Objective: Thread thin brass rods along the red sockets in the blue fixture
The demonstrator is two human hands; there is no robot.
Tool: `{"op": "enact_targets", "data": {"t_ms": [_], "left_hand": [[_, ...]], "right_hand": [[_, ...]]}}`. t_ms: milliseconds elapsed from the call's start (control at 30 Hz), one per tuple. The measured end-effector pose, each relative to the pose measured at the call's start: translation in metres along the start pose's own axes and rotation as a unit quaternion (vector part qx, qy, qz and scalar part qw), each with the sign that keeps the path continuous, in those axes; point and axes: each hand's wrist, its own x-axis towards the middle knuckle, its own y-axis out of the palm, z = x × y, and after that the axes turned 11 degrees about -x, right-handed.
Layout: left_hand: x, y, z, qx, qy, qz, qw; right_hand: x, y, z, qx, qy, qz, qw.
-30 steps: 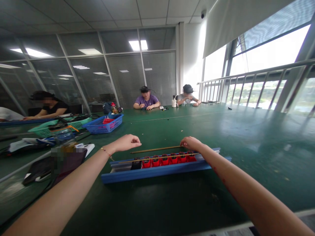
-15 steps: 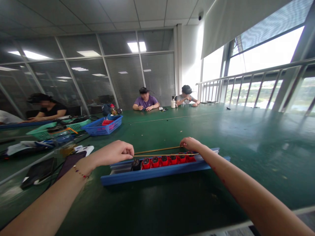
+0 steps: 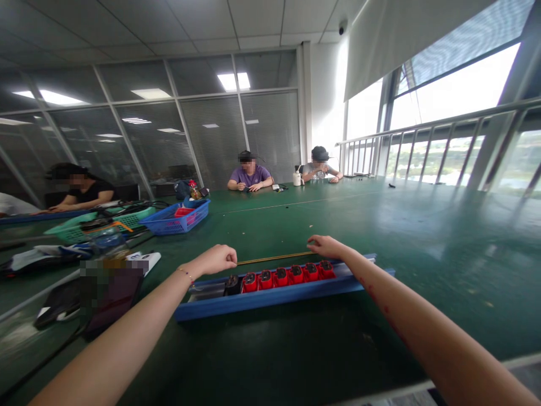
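Observation:
A blue channel-shaped tray [image 3: 270,301] lies on the green table in front of me. Inside it stand several red blocks with black tops [image 3: 281,276] in a row, and a black block [image 3: 232,285] at their left end. Behind the tray's far edge, a thin yellow strand [image 3: 274,257] runs straight between my hands. My left hand [image 3: 217,259], fingers curled, is closed at its left end. My right hand [image 3: 325,246] pinches the right end; its fingertips are partly hidden. What the strand is made of cannot be made out.
A blue basket [image 3: 177,224] with a red item and a green basket [image 3: 70,228] stand left. Nearer are a drink container [image 3: 103,239] and dark flat items [image 3: 114,299]. Several people sit around the table [image 3: 401,237], and a white cup [image 3: 297,179] stands at the far side.
Two separate yellow strands showed between my hands earlier; the front one over the blocks has gone back to the far one. My left hand moved slightly away from me; the right barely moved.

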Motion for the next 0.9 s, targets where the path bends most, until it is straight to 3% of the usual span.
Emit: {"op": "enact_targets", "data": {"t_ms": [133, 233, 467, 633, 767, 900], "left_hand": [[0.019, 0.013, 0.004, 0.031, -0.007, -0.012, 0.999], [0.028, 0.018, 0.008, 0.055, -0.015, -0.025, 0.998], [0.029, 0.018, 0.019, 0.068, -0.024, -0.012, 0.997], [0.027, 0.017, 0.02, 0.059, -0.02, 0.007, 0.998], [0.027, 0.019, 0.018, 0.054, -0.011, 0.005, 0.998], [0.027, 0.019, 0.018, 0.054, -0.007, 0.002, 0.998]], "right_hand": [[-0.001, -0.002, 0.006, -0.069, -0.064, 0.033, 0.995], [-0.002, -0.004, 0.01, -0.086, -0.064, 0.042, 0.993], [-0.006, -0.005, 0.007, -0.125, 0.082, 0.014, 0.989], [-0.005, -0.004, 0.0, -0.142, 0.164, 0.046, 0.975], [-0.006, -0.004, -0.002, -0.158, 0.187, 0.072, 0.967], [-0.006, -0.005, 0.003, -0.169, 0.166, 0.09, 0.967]]}}
